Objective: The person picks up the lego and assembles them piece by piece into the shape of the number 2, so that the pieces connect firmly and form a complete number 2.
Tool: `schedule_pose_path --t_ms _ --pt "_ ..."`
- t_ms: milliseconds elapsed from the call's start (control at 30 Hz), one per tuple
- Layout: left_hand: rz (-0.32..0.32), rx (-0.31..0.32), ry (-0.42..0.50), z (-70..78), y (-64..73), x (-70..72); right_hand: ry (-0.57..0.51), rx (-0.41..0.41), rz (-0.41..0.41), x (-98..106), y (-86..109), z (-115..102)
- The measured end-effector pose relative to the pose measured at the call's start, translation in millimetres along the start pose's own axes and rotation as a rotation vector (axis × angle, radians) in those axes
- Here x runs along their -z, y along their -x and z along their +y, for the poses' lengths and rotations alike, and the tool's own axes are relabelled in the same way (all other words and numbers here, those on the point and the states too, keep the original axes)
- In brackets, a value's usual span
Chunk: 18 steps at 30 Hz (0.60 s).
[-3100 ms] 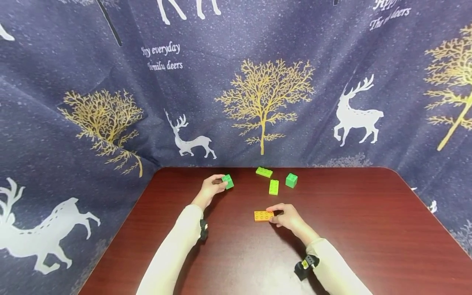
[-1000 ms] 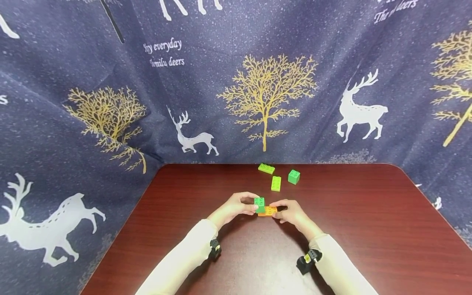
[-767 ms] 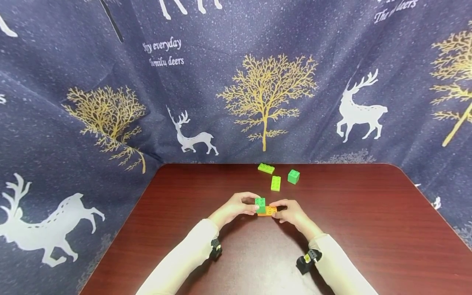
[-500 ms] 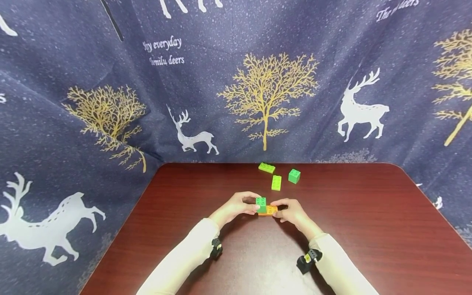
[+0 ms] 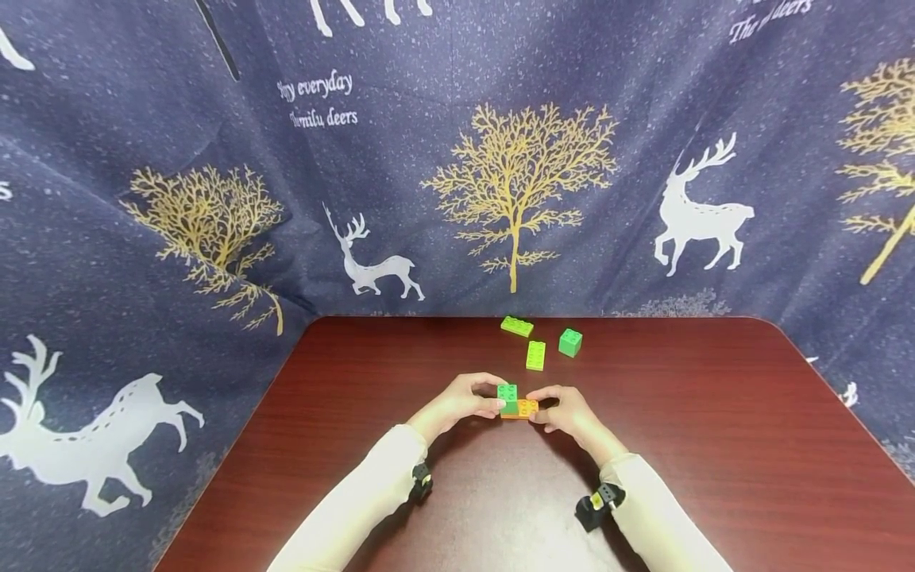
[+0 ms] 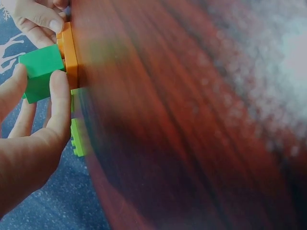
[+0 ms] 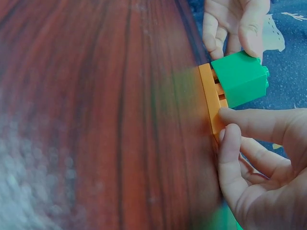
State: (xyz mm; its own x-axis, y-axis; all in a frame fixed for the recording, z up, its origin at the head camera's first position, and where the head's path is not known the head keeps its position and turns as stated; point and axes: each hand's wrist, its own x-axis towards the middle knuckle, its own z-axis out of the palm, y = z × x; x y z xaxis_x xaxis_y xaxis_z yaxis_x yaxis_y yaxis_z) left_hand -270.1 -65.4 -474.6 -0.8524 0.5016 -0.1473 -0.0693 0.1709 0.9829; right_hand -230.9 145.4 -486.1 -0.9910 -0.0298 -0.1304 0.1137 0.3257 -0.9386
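My left hand (image 5: 465, 400) pinches a green building brick (image 5: 507, 395) between thumb and fingers. The brick sits over the left end of a flat orange brick (image 5: 527, 407), tilted against its studs in the right wrist view. My right hand (image 5: 567, 415) pinches the orange brick at its right end, thumb and index finger on its edges. In the left wrist view the green brick (image 6: 42, 72) meets the studded side of the orange brick (image 6: 70, 55). The right wrist view shows a narrow gap with orange studs (image 7: 219, 88) between the two.
Behind the hands lie two flat lime-green bricks, one lengthwise (image 5: 535, 355) and one farther back (image 5: 517, 326). A second green brick (image 5: 569, 342) stands to their right. The reddish-brown table (image 5: 686, 413) ends at a dark blue printed cloth (image 5: 457, 238).
My left hand has carried the green brick from the table's left side onto the orange brick, and lately shifted slightly right. My right hand keeps its pinch on the orange brick.
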Motion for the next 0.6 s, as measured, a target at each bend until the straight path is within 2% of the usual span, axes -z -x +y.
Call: schedule_pose_path --t_ms 300,600 --pt "0.035 -0.019 -0.074 7.0 3.1 -4.2 -0.003 0.011 -0.02 0.8 3.5 -1.0" --pt "0.035 -0.009 -0.059 7.4 2.3 -4.1 0.003 0.013 -0.018 0.4 3.6 -2.7"
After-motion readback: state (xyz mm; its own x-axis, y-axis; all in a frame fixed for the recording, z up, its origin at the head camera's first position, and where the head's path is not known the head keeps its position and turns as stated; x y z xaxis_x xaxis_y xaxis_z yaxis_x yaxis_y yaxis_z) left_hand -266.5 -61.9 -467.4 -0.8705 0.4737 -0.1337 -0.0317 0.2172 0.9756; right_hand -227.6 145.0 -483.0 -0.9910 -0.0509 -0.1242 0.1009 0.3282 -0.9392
